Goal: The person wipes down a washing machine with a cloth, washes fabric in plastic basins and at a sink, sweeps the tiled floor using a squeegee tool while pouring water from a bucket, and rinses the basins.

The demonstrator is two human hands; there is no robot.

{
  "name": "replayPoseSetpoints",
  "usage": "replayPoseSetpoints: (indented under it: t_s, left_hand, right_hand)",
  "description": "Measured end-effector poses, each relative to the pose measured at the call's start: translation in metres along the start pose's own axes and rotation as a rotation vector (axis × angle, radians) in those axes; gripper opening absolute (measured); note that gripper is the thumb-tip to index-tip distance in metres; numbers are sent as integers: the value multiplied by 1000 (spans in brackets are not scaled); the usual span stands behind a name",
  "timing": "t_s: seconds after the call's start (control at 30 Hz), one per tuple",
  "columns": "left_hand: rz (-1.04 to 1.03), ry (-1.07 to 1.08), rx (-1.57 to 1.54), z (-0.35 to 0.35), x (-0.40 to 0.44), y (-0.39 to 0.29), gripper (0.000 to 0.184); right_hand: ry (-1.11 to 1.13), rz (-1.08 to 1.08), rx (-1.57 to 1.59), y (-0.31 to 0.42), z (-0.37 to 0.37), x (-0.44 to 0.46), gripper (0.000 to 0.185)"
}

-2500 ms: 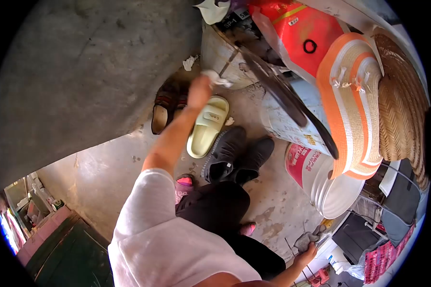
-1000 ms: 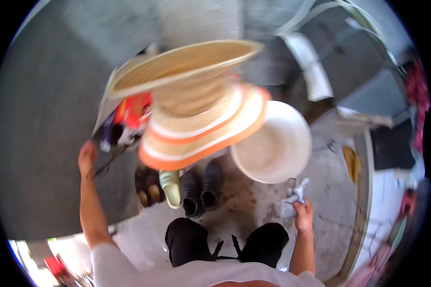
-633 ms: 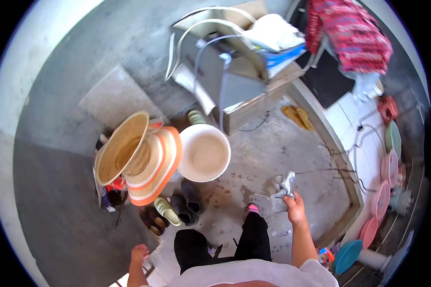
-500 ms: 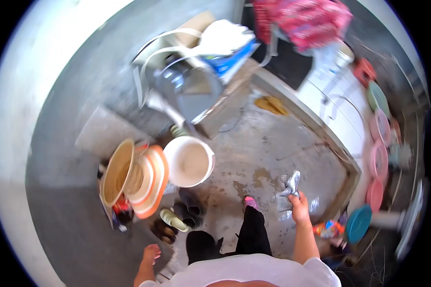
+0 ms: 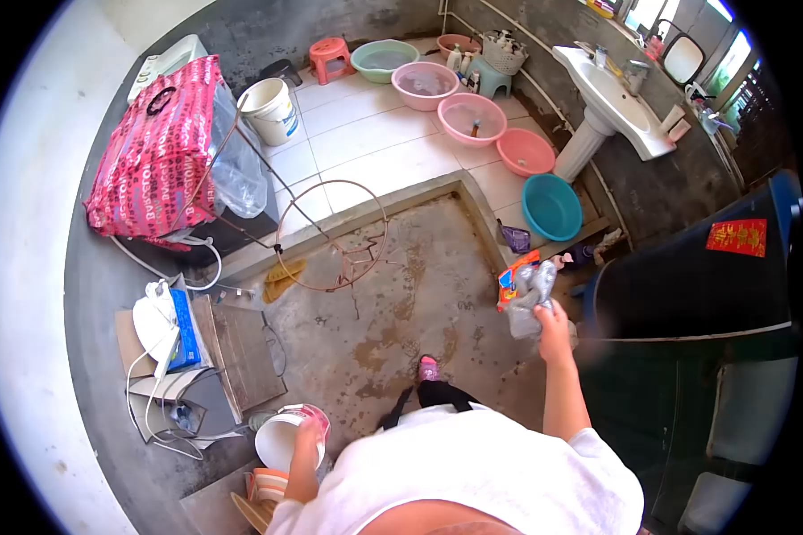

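My right hand (image 5: pixel 553 323) is closed on a crumpled clear plastic bag (image 5: pixel 524 319), shiny where the light catches it. Behind the bag, an orange and blue packet (image 5: pixel 507 283) is partly covered. Low in the view, my left hand (image 5: pixel 309 439) hangs in front of a white bucket (image 5: pixel 277 442). Its fingers are blurred, and I cannot tell whether it touches the rim. Beside the bucket are the striped orange and white hat (image 5: pixel 270 483) and the edge of a straw hat (image 5: pixel 248 512).
A wire stand (image 5: pixel 333 287) rises from the wet floor, near a low kerb (image 5: pixel 424 190). Beyond are pink basins (image 5: pixel 424 82), a teal basin (image 5: pixel 551 207), a white pail (image 5: pixel 272 111) and a red stool (image 5: pixel 330 59). A pedestal sink (image 5: pixel 620 102) stands right, above a dark cabinet (image 5: pixel 687 285).
The view has swung right and up toward the basins and sink. My right hand still holds the plastic bag. My left hand now appears in front of the white bucket.
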State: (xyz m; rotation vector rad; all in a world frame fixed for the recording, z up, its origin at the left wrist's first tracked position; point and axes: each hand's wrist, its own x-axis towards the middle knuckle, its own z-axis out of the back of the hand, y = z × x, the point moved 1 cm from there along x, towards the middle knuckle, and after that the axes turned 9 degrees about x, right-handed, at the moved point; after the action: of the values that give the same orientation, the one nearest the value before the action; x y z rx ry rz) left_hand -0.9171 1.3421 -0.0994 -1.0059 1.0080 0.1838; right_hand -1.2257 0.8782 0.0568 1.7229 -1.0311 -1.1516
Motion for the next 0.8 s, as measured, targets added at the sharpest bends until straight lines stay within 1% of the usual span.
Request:
replayPoseSetpoints:
  t_s: [0.03, 0.1, 0.13, 0.2, 0.23, 0.3, 0.33, 0.4, 0.47, 0.53, 0.57, 0.6, 0.67, 0.73, 0.8]
  left_hand:
    - [-48, 30, 144, -24, 12, -37, 27]
    - [-32, 89, 288, -68, 27, -100, 29]
    - [-22, 101, 297, -83, 30, -123, 29]
    - [-83, 193, 320, -109, 41, -165, 29]
    - [-83, 208, 324, -121, 50, -184, 29]
    - [-115, 242, 461, -138, 64, -213, 29]
    - [-159, 283, 460, -146, 78, -223, 28]
    - [-243, 332, 506, -169, 106, -252, 26]
    - [-333, 363, 624, -196, 141, -286, 26]
    - [-514, 407, 695, -230, 151, -333, 25]
    - [-564, 458, 663, -248, 160, -355, 26]
    - [-615, 506, 627, -268, 169, -377, 26]
    - [-646, 534, 628, -306, 182, -417, 26]
    - [-668, 565, 620, -339, 204, -438, 26]
    - [-764, 530, 621, -369, 231, -450, 27]
  right_hand:
    - [-26, 29, 28, 10, 6, 7, 15]
    - [-121, 50, 102, 28, 12, 16, 17]
    - [-137, 47, 96, 35, 15, 18, 17]
    - [-222, 44, 170, 46, 20, 25, 20]
    - [-235, 50, 166, 49, 19, 33, 20]
    - [-313, 107, 215, 51, 20, 38, 23]
    - [-287, 115, 205, 51, 22, 42, 26]
    - [-351, 120, 223, 56, 15, 52, 26]
    - [-416, 141, 228, 68, 4, 62, 27]
    - [-437, 167, 193, 76, 5, 73, 27]
    - [-451, 181, 156, 78, 4, 84, 27]
    - [-473, 180, 188, 85, 0, 97, 28]
    - [-460, 193, 219, 90, -1, 130, 28]
    - [-448, 205, 237, 99, 2, 171, 28]
    - [-406, 204, 263, 108, 0, 226, 28]
